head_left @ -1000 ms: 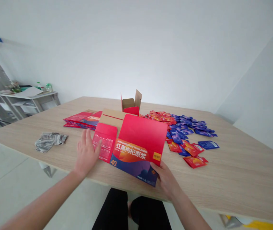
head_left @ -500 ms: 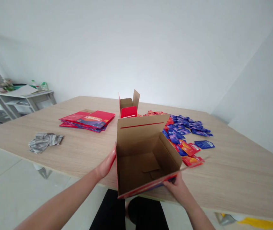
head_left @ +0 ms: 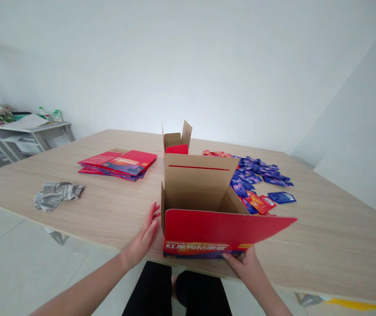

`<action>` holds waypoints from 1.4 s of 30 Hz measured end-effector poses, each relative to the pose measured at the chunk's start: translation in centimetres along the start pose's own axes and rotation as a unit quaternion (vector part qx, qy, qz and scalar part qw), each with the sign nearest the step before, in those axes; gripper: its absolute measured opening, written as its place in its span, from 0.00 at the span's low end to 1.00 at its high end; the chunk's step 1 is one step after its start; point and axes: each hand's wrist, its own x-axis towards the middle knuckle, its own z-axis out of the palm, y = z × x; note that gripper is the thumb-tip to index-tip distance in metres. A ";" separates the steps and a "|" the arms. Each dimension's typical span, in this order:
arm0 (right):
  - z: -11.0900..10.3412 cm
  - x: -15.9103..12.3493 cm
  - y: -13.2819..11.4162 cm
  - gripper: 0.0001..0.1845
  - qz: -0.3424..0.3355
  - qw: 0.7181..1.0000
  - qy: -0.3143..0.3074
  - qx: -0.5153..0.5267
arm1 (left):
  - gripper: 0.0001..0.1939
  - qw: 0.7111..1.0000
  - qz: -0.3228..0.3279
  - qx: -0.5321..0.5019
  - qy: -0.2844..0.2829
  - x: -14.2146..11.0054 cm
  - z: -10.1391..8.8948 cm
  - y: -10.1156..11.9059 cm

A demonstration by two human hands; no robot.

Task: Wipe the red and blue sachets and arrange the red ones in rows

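A red printed cardboard box (head_left: 201, 230) stands at the table's front edge with its brown inside partly showing. Its back flap points up, and the red front flap leans out to the right. My left hand (head_left: 146, 235) is beside the box's left wall, fingers apart and holding nothing; whether a fingertip touches the wall I cannot tell. At the lower right front corner, my right hand (head_left: 245, 263) grips the box, thumb on the printed face and the other fingers hidden behind the corner.
Flat red cartons (head_left: 122, 163) lie stacked on the left, with a striped cloth (head_left: 58, 195) nearer the edge. Another open box (head_left: 177, 142) stands behind. Blue sachets (head_left: 262, 170) and red sachets (head_left: 260, 202) are heaped to the right. A side desk (head_left: 33, 127) stands far left.
The box has come down from its tilt to sit level on the table, and its front face now shows. My left hand has eased off its left wall; my right hand keeps its corner grip.
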 end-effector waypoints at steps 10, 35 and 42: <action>11.1 10.3 -4.8 0.58 0.049 0.976 -0.119 0.173 | 0.46 0.986 -0.018 0.090 0.142 -0.3 3.1 -2.1; 18.2 12.5 -0.3 0.52 0.058 0.968 -0.137 0.202 | 0.32 0.913 -0.203 0.121 0.334 14.1 8.9 -0.2; 18.3 12.7 0.3 0.49 0.066 0.966 -0.127 0.213 | 0.43 0.911 0.030 0.269 0.312 17.1 4.1 6.1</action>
